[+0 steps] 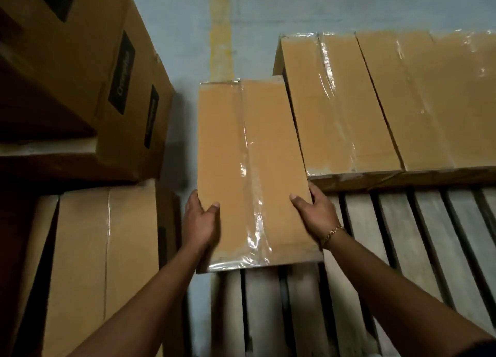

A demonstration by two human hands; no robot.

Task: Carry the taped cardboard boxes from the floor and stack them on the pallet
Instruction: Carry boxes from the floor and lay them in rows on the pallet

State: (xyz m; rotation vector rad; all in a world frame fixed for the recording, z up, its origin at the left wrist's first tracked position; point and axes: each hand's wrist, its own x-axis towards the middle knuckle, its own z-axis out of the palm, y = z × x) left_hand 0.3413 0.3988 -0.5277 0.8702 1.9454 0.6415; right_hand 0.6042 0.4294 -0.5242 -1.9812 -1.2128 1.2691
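A long taped cardboard box (249, 169) lies over the left end of the slatted wooden pallet (402, 236). My left hand (200, 220) grips its left side near the front, thumb on top. On the right side my right hand (314, 212) grips it the same way; a gold bracelet circles that wrist. Two more taped boxes lie side by side on the pallet to the right, one (338, 102) right next to the held box, the other (434, 96) beyond it.
A stack of larger brown cartons (80, 75) with dark labels rises at the left. Another taped carton (107, 262) stands at the lower left. Grey floor with a yellow line (221, 29) runs behind. Bare pallet slats show at the lower right.
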